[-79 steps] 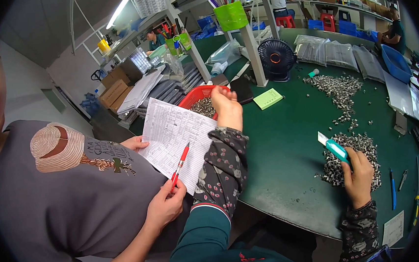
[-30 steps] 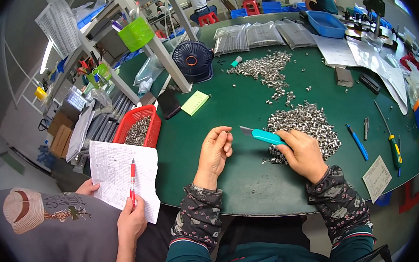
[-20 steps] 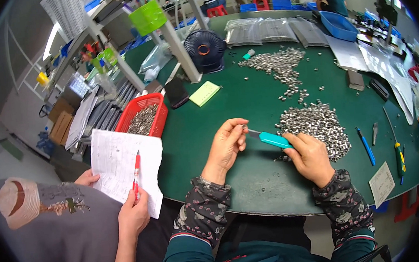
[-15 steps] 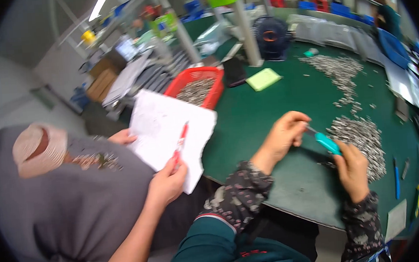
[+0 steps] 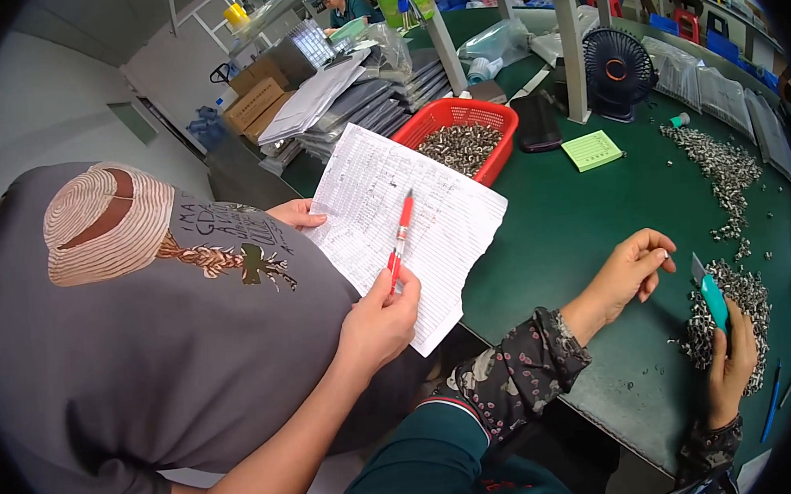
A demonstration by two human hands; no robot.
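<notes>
In my right hand (image 5: 735,361) is a teal-handled utility knife (image 5: 714,302), its blade pointing up and away from me, over the near heap of small silvery metal parts (image 5: 751,298). My left hand (image 5: 628,277) hovers over the green table to the left of the knife. Its thumb and forefinger pinch a tiny piece, seemingly one of the metal parts. Blade and left fingers are apart. A looser spread of metal parts (image 5: 722,166) trails toward the far right.
At my left a person in a grey shirt (image 5: 190,356) holds a written sheet (image 5: 451,243) and a red pen (image 5: 403,223). Beyond are a red basket (image 5: 510,145) of metal parts, a dark phone-like slab (image 5: 536,123), a yellow-green notepad (image 5: 592,150) and a fan (image 5: 620,71). A blue pen-like tool (image 5: 772,401) lies near right.
The view has swung left. The knife blade, earlier at my left fingertips, is now away from them, and my hands are farther apart. The person still holds sheet and pen.
</notes>
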